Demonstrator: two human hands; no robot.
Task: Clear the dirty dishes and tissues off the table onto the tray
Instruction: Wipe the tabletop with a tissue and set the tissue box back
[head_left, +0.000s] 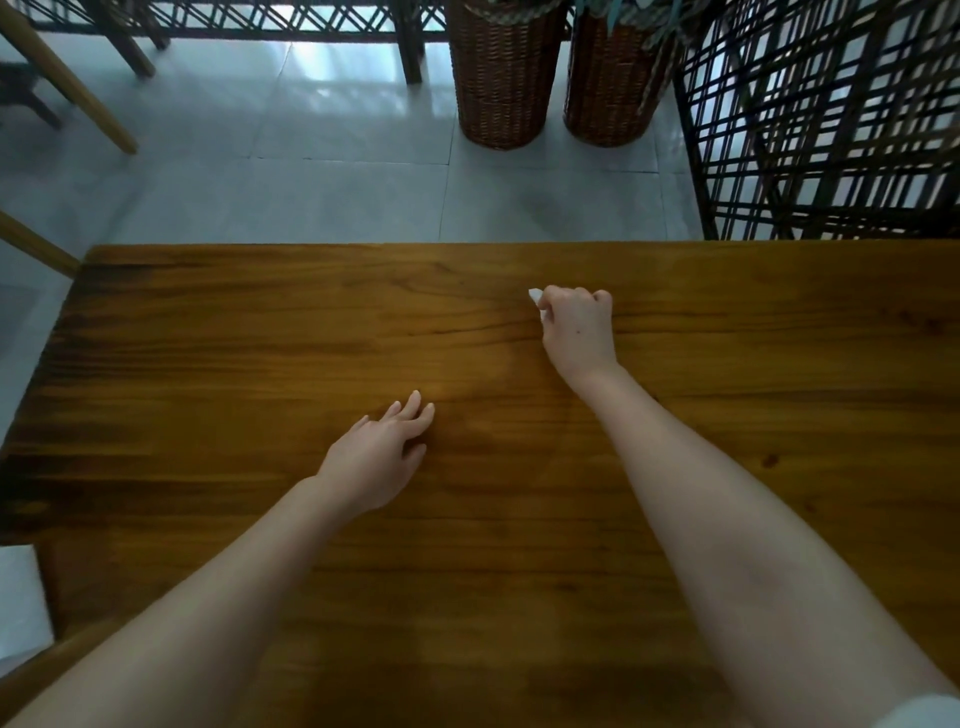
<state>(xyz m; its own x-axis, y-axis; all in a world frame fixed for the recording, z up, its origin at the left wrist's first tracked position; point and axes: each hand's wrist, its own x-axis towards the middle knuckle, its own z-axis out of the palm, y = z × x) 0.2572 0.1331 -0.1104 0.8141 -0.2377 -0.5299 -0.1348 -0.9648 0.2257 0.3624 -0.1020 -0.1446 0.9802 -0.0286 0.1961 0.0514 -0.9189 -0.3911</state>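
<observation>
My right hand (576, 327) is curled tight round a small white crumpled tissue (535, 297) over the brown wooden table (779, 364); my left hand (382, 452) hovers with fingers loose. I'd keep that pinch firm until I find the tray, which is not in view

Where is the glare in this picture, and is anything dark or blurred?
Head view: daylight glares on the floor tiles; the table is dimmer, darkest at its left edge; the right hand, gripping a white tissue, looks slightly soft.
</observation>
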